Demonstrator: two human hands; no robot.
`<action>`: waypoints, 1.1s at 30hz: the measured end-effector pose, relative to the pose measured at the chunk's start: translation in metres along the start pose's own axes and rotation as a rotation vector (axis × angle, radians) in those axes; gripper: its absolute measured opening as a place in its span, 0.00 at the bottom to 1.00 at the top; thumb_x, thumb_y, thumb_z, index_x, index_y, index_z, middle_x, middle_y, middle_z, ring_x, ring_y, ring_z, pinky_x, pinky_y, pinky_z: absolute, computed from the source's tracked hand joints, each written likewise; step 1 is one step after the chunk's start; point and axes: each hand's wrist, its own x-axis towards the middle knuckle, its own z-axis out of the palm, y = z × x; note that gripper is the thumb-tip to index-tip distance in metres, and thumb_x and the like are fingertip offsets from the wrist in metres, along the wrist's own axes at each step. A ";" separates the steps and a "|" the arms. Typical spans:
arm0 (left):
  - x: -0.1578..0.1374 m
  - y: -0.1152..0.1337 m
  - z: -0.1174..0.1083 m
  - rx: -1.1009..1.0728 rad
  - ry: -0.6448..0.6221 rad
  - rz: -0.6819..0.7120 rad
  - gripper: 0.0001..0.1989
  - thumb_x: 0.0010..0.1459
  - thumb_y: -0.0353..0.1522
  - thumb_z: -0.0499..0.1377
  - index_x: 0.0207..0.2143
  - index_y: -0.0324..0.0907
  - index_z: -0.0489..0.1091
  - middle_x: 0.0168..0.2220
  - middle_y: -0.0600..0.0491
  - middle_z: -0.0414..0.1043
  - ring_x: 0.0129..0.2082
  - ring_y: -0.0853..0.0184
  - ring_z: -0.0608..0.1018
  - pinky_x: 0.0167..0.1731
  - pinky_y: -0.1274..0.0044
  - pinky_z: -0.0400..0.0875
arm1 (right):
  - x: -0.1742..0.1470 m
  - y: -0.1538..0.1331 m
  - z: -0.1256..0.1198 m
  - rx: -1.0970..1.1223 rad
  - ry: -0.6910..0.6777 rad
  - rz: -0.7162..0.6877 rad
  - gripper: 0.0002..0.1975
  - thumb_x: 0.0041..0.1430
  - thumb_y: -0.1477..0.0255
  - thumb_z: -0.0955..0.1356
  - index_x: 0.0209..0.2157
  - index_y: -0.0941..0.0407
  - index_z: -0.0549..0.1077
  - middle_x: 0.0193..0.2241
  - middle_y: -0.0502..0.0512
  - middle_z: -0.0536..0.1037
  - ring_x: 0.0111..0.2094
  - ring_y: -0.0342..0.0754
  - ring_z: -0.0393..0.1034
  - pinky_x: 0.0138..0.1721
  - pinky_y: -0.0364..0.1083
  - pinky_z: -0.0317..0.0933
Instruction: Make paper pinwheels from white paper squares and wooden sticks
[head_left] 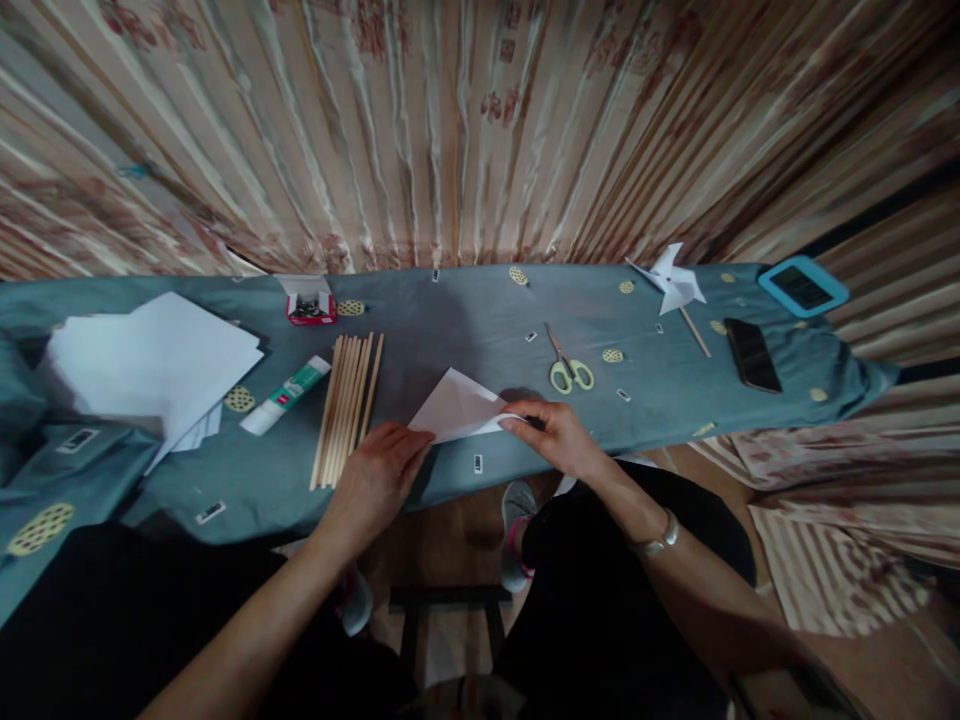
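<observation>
A folded sheet of white paper point(457, 405) lies near the table's front edge, one corner pointing away from me. My left hand point(379, 470) pinches its left corner, thumb and fingers together. At the opposite corner, my right hand point(555, 432) grips the paper between thumb and forefinger, and the edge curls up a little there. Close to my left hand lies a row of thin wooden sticks point(345, 400). Scissors point(568, 370) with pale green handles rest beyond my right hand. A glue stick point(286, 395) is left of the sticks.
Loose white sheets point(157, 360) are stacked at the left. A small red box point(310, 308) of dark metal pieces stands at the back. A paper pinwheel point(675, 285), a black phone point(752, 355) and a blue-framed device point(804, 286) lie right. Curtains hang behind the cloth-covered table point(480, 320).
</observation>
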 end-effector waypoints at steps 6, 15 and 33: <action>-0.001 -0.002 0.005 -0.090 -0.006 -0.207 0.19 0.66 0.35 0.51 0.56 0.38 0.67 0.40 0.46 0.78 0.36 0.62 0.81 0.39 0.71 0.76 | 0.014 0.005 0.013 0.124 0.133 0.113 0.15 0.55 0.65 0.70 0.43 0.55 0.76 0.31 0.51 0.82 0.33 0.47 0.76 0.36 0.45 0.66; 0.005 0.000 0.000 -0.231 -0.033 -0.358 0.20 0.61 0.34 0.55 0.55 0.38 0.69 0.38 0.48 0.80 0.35 0.62 0.82 0.37 0.72 0.77 | 0.022 0.000 0.016 0.042 0.138 0.163 0.10 0.54 0.69 0.70 0.40 0.54 0.77 0.31 0.51 0.82 0.33 0.49 0.77 0.37 0.47 0.69; -0.005 0.010 -0.002 -0.194 -0.127 -0.088 0.15 0.67 0.34 0.51 0.39 0.41 0.78 0.38 0.48 0.77 0.40 0.63 0.78 0.42 0.71 0.76 | -0.002 -0.004 -0.004 -0.068 -0.167 -0.175 0.08 0.61 0.70 0.68 0.36 0.51 0.81 0.45 0.53 0.80 0.49 0.49 0.74 0.52 0.52 0.67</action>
